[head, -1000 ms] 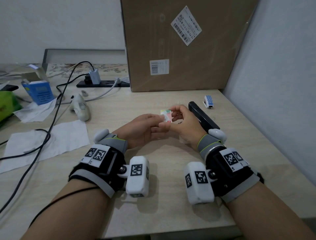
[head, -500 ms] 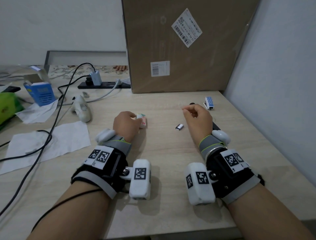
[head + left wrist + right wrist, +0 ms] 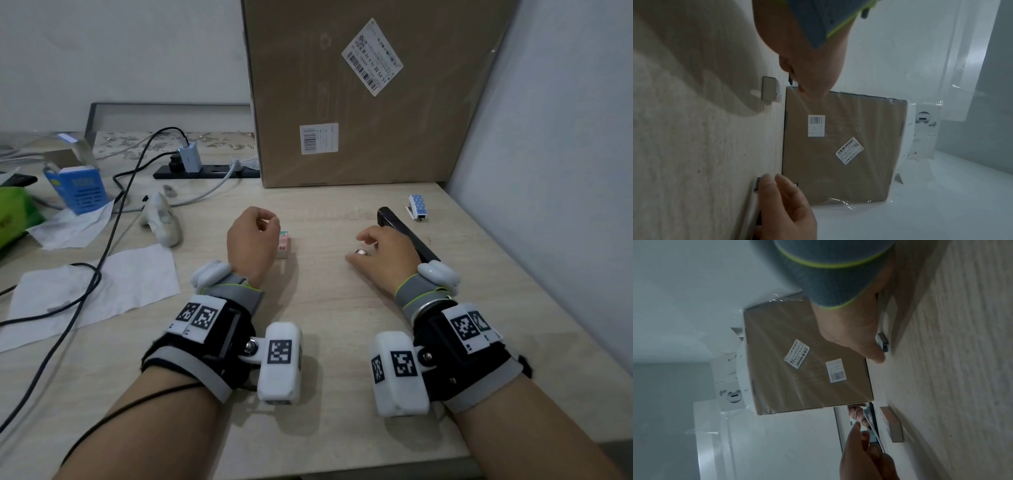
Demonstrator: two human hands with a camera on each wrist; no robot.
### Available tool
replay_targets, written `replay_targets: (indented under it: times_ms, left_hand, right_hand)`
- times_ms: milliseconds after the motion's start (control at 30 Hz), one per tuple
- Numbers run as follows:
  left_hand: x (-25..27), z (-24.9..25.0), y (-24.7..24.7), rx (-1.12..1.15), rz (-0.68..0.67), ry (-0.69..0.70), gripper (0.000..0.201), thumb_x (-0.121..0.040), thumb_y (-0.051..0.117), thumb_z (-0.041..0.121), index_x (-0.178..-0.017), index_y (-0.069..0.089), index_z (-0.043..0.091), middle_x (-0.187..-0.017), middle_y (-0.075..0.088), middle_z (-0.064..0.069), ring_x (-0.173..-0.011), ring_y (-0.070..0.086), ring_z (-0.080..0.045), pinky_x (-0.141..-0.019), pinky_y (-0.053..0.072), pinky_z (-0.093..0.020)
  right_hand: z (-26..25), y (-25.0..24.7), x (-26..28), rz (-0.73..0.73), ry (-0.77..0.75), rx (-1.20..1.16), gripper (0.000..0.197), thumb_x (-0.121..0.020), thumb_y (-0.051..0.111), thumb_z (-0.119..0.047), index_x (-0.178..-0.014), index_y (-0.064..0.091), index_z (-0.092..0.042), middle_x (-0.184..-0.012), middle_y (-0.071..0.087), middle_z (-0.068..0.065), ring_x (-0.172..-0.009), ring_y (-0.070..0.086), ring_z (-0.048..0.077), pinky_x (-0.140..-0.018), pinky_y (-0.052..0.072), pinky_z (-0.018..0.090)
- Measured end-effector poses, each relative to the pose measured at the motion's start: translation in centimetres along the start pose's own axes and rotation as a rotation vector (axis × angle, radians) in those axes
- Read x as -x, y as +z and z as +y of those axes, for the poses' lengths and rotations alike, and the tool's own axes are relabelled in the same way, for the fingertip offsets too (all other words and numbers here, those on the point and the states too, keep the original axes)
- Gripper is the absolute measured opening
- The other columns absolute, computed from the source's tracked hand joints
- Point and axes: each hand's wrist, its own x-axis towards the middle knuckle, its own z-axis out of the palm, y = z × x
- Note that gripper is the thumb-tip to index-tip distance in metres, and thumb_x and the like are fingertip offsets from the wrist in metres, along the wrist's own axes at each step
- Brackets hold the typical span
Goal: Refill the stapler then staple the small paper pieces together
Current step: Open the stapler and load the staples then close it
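A short silver staple strip (image 3: 359, 252) lies on the table, and my right hand (image 3: 380, 250) reaches down over it, thumb and fingertips pinching it; the right wrist view shows the staple strip (image 3: 882, 341) beside the thumb. Just behind that hand lies the long black stapler (image 3: 407, 236). The small pink-and-white staple box (image 3: 283, 244) sits on the table to the left. My left hand (image 3: 253, 236) hovers beside it with curled fingers that hold nothing. In the left wrist view the staple box (image 3: 769, 89) lies apart from those fingers.
A small blue dotted stapler (image 3: 418, 206) sits far right near the wall. A big cardboard box (image 3: 359, 102) stands at the back. On the left are white tissues (image 3: 92, 291), black cables (image 3: 113, 240), a white controller (image 3: 161, 222) and a power strip (image 3: 205, 171).
Both hands held the staple box together, then parted. The left hand set the box down and let go; the right hand dropped onto the staple strip lying on the table.
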Motion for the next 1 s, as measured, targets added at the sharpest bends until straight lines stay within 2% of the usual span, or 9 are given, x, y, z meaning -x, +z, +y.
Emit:
replay_targets:
  times_ms: [67, 133, 300, 367, 533, 667, 767, 867, 1000]
  left_hand:
    - [0.2, 0.4, 0.3, 0.106, -0.052, 0.011, 0.02, -0.089, 0.051, 0.018, -0.097, 0.065, 0.007, -0.08, 0.064, -0.005, -0.071, 0.055, -0.017, -0.074, 0.046, -0.034]
    - [0.5, 0.7, 0.6, 0.17, -0.136, 0.004, 0.019, -0.089, 0.051, 0.018, -0.097, 0.065, 0.007, -0.071, 0.063, -0.005, -0.061, 0.055, -0.013, -0.07, 0.046, -0.033]
    - [1.6, 1.3, 1.2, 0.27, -0.319, -0.039, 0.015, -0.091, 0.052, 0.016, -0.094, 0.063, 0.005, -0.066, 0.06, -0.002, -0.038, 0.049, -0.002, -0.043, 0.039, -0.016]
    - [2.0, 1.6, 1.3, 0.314, -0.378, -0.082, 0.017, -0.091, 0.052, 0.017, -0.097, 0.062, 0.004, -0.069, 0.062, -0.002, -0.039, 0.052, 0.0, -0.041, 0.038, -0.017]
    - [3.1, 2.6, 1.3, 0.507, -0.577, -0.25, 0.029, -0.094, 0.052, 0.019, -0.112, 0.059, -0.002, -0.093, 0.066, -0.011, -0.067, 0.066, -0.012, -0.047, 0.051, -0.015]
    - [3.7, 2.8, 1.3, 0.654, -0.75, -0.345, 0.036, -0.097, 0.044, 0.018, -0.117, 0.056, -0.009, -0.102, 0.063, -0.017, -0.08, 0.065, -0.019, -0.053, 0.054, -0.015]
    - [3.6, 2.6, 1.3, 0.737, -0.789, -0.38, 0.032, -0.097, 0.045, 0.017, -0.114, 0.059, -0.007, -0.1, 0.065, -0.015, -0.079, 0.068, -0.015, -0.06, 0.056, -0.015]
    - [3.4, 2.4, 1.3, 0.789, -0.783, -0.418, 0.021, -0.096, 0.047, 0.014, -0.097, 0.064, 0.003, -0.088, 0.068, -0.007, -0.069, 0.069, -0.006, -0.061, 0.056, -0.014]
    - [3.2, 2.4, 1.3, 0.872, -0.76, -0.465, 0.018, -0.095, 0.049, 0.012, -0.092, 0.066, 0.007, -0.077, 0.069, -0.003, -0.064, 0.068, -0.004, -0.062, 0.057, -0.014]
  right_hand:
    - [0.1, 0.1, 0.0, -0.059, 0.006, 0.033, 0.037, -0.074, 0.075, -0.027, -0.107, 0.067, -0.012, -0.112, 0.065, 0.005, -0.102, 0.061, 0.02, -0.086, 0.044, 0.025]
    - [0.2, 0.3, -0.1, -0.063, 0.002, 0.032, 0.031, -0.075, 0.075, -0.023, -0.104, 0.068, -0.011, -0.108, 0.068, 0.006, -0.093, 0.06, 0.018, -0.082, 0.042, 0.022]
    - [0.1, 0.5, 0.0, -0.026, -0.022, -0.065, 0.025, -0.077, 0.069, -0.011, -0.101, 0.069, -0.01, -0.096, 0.071, 0.006, -0.079, 0.056, 0.01, -0.082, 0.047, 0.023]
    - [-0.4, 0.5, 0.2, 0.015, -0.058, -0.145, 0.026, -0.077, 0.067, -0.01, -0.103, 0.069, -0.01, -0.089, 0.069, 0.003, -0.076, 0.058, 0.009, -0.081, 0.048, 0.021]
    - [-1.5, 0.4, 0.6, 0.031, -0.177, -0.356, 0.031, -0.076, 0.071, -0.006, -0.107, 0.069, -0.01, -0.077, 0.061, -0.013, -0.069, 0.056, -0.005, -0.071, 0.047, 0.009]
    - [-1.8, 0.4, 0.8, -0.049, -0.201, -0.484, 0.032, -0.077, 0.073, -0.006, -0.108, 0.068, -0.008, -0.08, 0.061, -0.015, -0.072, 0.058, -0.004, -0.077, 0.051, 0.017]
    - [-1.7, 0.4, 0.9, -0.079, -0.217, -0.513, 0.028, -0.077, 0.071, -0.003, -0.105, 0.068, -0.009, -0.082, 0.063, -0.012, -0.077, 0.06, 0.003, -0.081, 0.052, 0.022]
    - [-1.6, 0.5, 0.9, -0.083, -0.228, -0.549, 0.024, -0.077, 0.072, -0.002, -0.098, 0.069, -0.013, -0.083, 0.065, -0.01, -0.08, 0.062, 0.009, -0.08, 0.054, 0.022]
    - [-1.6, 0.6, 0.9, -0.086, -0.205, -0.675, 0.023, -0.077, 0.072, 0.0, -0.092, 0.069, -0.017, -0.085, 0.068, -0.007, -0.082, 0.064, 0.008, -0.081, 0.054, 0.019]
